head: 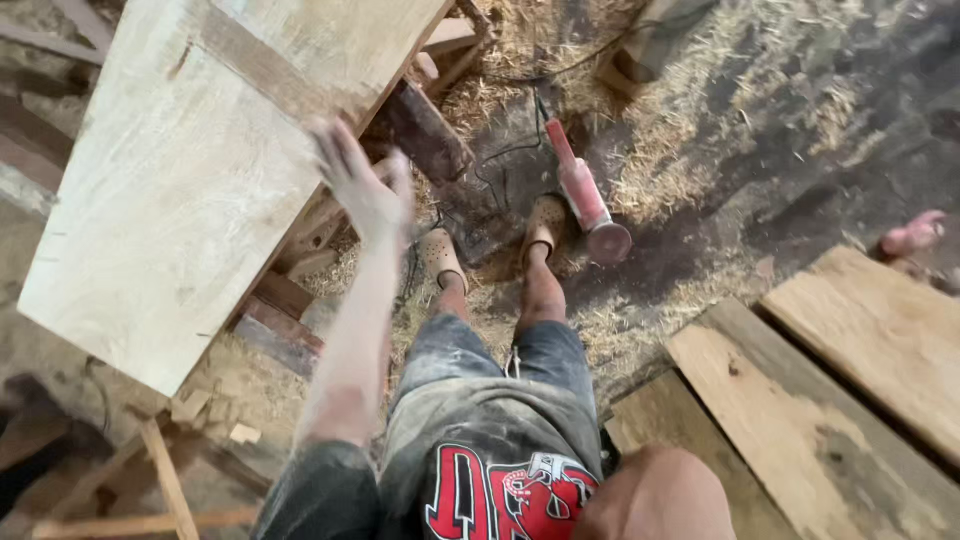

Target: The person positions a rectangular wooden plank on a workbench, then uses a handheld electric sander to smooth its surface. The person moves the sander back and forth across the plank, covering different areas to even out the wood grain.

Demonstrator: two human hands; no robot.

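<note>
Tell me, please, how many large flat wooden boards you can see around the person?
3: one pale board at left by the left hand, and two boards on the floor at right, the nearer and the farther. Others may lie out of frame.

Soft, even daylight; moderate sharpness with local motion blur.

The large pale wooden plank (190, 170) at upper left is brightest, nearly washed out. The dark dirt floor (800, 130) at upper right is dimmer. Shadows are faint and diffuse. The raised left hand (362, 185) is motion-blurred; wide-angle distortion stretches the frame edges.
</note>
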